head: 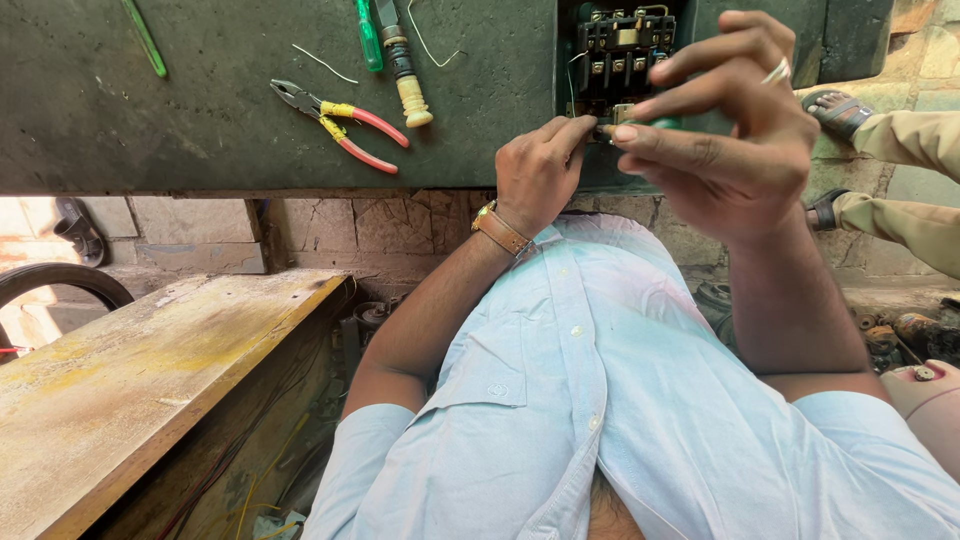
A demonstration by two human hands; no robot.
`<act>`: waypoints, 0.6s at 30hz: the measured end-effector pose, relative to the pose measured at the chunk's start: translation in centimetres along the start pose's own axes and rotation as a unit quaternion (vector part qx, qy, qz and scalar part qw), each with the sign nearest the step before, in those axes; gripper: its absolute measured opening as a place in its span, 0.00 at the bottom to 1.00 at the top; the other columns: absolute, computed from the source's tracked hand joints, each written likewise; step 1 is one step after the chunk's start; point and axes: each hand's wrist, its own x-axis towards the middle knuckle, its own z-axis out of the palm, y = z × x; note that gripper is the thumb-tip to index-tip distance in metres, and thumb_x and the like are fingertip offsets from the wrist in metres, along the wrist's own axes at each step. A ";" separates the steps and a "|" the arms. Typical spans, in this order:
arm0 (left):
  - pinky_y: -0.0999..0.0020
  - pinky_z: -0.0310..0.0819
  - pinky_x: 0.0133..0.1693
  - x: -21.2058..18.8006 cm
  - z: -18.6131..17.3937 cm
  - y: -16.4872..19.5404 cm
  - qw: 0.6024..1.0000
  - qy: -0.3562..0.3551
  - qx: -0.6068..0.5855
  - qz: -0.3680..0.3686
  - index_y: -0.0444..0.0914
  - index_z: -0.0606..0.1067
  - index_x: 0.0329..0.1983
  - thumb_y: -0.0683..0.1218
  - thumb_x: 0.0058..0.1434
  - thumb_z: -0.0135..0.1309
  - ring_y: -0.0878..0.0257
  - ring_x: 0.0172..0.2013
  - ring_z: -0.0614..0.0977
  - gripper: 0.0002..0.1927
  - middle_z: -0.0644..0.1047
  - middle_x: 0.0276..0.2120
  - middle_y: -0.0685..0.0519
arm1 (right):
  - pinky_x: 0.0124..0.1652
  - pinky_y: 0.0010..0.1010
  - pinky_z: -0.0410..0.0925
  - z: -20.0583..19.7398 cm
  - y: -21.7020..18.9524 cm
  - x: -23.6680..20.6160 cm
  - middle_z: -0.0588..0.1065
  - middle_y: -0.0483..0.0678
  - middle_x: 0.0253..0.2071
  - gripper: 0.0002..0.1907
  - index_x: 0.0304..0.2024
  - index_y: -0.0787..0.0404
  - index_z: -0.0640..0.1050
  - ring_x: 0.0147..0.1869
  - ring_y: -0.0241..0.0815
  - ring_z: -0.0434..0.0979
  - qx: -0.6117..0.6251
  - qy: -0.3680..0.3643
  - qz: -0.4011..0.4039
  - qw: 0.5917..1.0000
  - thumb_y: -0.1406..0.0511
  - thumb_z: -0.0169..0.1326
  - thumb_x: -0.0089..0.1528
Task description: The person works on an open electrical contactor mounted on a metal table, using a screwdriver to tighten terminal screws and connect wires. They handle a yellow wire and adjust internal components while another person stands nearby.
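Here, the left hand (540, 170) rests on the dark green workbench (200, 110), its fingers pinched on the bottom of a black electrical contactor (622, 55) at the far edge. Just beside it, the right hand (735, 130) pinches a green-handled screwdriver (660, 124) that points at the contactor. Well to the left lie red-handled pliers (340, 125) and more screwdrivers (395, 50). A wooden bench (130, 380) stands near, on the left.
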 end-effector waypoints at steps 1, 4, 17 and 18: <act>0.67 0.77 0.35 -0.1 -0.1 0.0 1.000 0.001 0.000 0.002 0.44 0.79 0.49 0.41 0.63 0.59 0.61 0.34 0.85 0.11 0.82 0.40 0.58 | 0.63 0.49 0.60 0.1 0.1 0.2 0.80 0.46 0.45 0.09 0.43 0.54 0.86 0.58 0.48 0.78 0.015 0.004 -0.009 1.000 0.61 0.68 0.62; 0.66 0.77 0.34 0.0 -0.2 0.3 1.000 -0.006 0.007 0.007 0.43 0.79 0.49 0.41 0.63 0.59 0.60 0.33 0.84 0.11 0.82 0.39 0.58 | 0.64 0.52 0.62 -0.5 -0.3 0.5 0.81 0.53 0.49 0.11 0.46 0.57 0.85 0.60 0.53 0.77 0.043 -0.047 0.047 0.997 0.61 0.64 0.62; 0.65 0.77 0.34 0.2 0.0 0.6 1.000 -0.025 -0.010 0.008 0.42 0.78 0.50 0.40 0.62 0.58 0.60 0.34 0.84 0.13 0.79 0.39 0.57 | 0.54 0.45 0.74 -0.8 -1.1 1.3 0.80 0.63 0.48 0.14 0.50 0.69 0.80 0.56 0.59 0.80 0.018 -0.029 -0.022 0.999 0.69 0.60 0.63; 0.65 0.77 0.34 0.2 0.0 0.6 0.999 -0.028 -0.012 0.009 0.42 0.79 0.50 0.40 0.62 0.58 0.60 0.34 0.84 0.13 0.78 0.39 0.57 | 0.55 0.47 0.74 -1.1 -1.3 1.4 0.80 0.64 0.48 0.13 0.49 0.70 0.79 0.56 0.58 0.81 0.013 -0.035 -0.018 0.999 0.70 0.60 0.63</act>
